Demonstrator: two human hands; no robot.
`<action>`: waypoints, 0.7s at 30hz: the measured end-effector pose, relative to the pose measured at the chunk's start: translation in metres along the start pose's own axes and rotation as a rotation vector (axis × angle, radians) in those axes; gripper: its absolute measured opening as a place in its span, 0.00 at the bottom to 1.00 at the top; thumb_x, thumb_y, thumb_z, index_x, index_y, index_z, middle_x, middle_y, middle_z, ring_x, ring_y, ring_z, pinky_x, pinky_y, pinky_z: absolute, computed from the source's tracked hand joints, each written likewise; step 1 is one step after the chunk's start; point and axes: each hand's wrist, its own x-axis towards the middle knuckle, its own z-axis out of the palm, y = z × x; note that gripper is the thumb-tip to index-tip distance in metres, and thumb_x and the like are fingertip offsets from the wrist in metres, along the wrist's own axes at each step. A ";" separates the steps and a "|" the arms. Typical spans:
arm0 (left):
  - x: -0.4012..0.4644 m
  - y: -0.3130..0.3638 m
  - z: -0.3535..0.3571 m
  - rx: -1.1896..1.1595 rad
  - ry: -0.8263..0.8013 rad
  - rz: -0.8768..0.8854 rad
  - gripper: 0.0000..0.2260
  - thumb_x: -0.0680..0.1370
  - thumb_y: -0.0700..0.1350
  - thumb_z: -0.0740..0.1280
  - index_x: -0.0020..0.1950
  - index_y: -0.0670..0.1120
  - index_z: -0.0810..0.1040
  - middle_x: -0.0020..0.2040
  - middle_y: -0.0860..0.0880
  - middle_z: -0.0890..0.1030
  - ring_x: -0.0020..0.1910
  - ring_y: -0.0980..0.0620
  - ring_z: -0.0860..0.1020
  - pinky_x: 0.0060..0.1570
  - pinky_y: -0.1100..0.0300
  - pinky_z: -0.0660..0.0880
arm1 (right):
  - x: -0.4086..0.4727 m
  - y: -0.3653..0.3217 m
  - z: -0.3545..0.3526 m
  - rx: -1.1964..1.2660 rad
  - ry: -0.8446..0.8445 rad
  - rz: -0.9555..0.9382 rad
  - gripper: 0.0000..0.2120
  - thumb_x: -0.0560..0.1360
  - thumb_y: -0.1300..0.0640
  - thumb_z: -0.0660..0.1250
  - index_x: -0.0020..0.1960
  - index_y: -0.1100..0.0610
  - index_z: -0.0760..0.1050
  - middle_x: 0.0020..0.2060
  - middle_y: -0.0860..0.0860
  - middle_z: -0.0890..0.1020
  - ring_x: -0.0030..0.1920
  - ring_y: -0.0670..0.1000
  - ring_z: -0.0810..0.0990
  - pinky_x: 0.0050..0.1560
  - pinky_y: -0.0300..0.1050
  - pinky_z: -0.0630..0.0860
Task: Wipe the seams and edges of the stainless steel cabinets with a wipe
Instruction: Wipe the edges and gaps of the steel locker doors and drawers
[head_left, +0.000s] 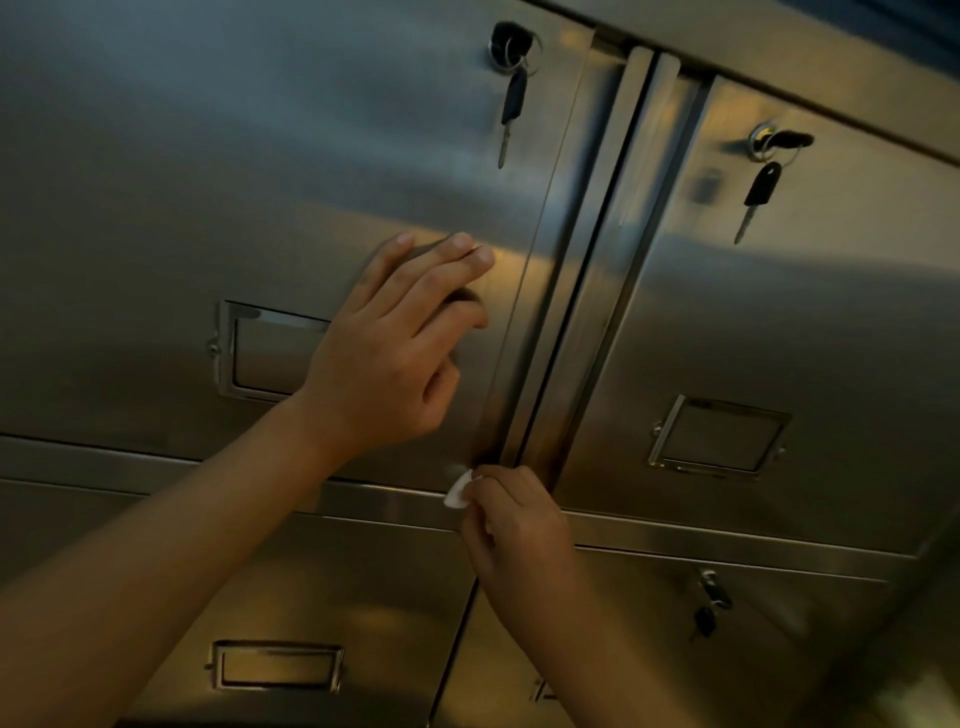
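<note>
Against the shiny grey steel cabinets (260, 182), two bare arms reach up from the bottom of the view. The left hand (395, 343) lies flat on the upper left cabinet door (156, 208), with its fingers (457, 254) straight and a little spread, pressing on the metal. It holds nothing. Part of it covers a shiny metal label frame (244, 348) fixed on that door.

Lower down, the right hand (519, 525) is curled around a small white wipe (460, 488). Only a little corner of the wipe pokes out past the fingers. The wipe touches the cabinet right where the tall upright seam (566, 291) between the two upper doors meets the flat steel strip (363, 493) that runs across below them.

Up high on the left door, a black key (514, 98) sits in a round lock and a second key hangs down from its ring. The upper right cabinet door (831, 312) has a lock too, with another black key (761, 187) dangling under it. This door also wears a shiny square label frame (719, 439).

Below the strip are two more doors. The lower left door (311, 597) has a wide label frame (275, 665). The lower right door (649, 649) has a small bunch of dark keys (709, 603) hanging from its lock. The picture is dim and a bit blurry, with soft yellow light shining on the steel.
</note>
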 end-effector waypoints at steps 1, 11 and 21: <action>0.000 0.000 0.000 0.000 -0.005 0.002 0.13 0.74 0.36 0.65 0.57 0.41 0.82 0.74 0.39 0.74 0.77 0.40 0.68 0.77 0.36 0.61 | 0.001 0.000 -0.003 0.031 -0.002 0.002 0.10 0.73 0.69 0.72 0.49 0.57 0.81 0.51 0.49 0.82 0.50 0.48 0.78 0.52 0.39 0.76; 0.001 0.000 -0.001 0.001 -0.022 0.008 0.14 0.75 0.39 0.65 0.60 0.43 0.79 0.74 0.38 0.73 0.77 0.39 0.68 0.78 0.37 0.60 | -0.003 0.004 -0.043 0.119 0.185 0.000 0.05 0.76 0.65 0.71 0.52 0.61 0.83 0.54 0.51 0.82 0.56 0.47 0.81 0.56 0.42 0.79; 0.033 0.013 -0.017 -0.027 -0.157 0.119 0.23 0.76 0.44 0.64 0.71 0.44 0.74 0.78 0.39 0.67 0.81 0.41 0.60 0.81 0.40 0.54 | 0.046 0.023 -0.119 0.036 0.366 -0.091 0.10 0.75 0.65 0.73 0.56 0.60 0.83 0.57 0.53 0.82 0.61 0.46 0.80 0.62 0.38 0.78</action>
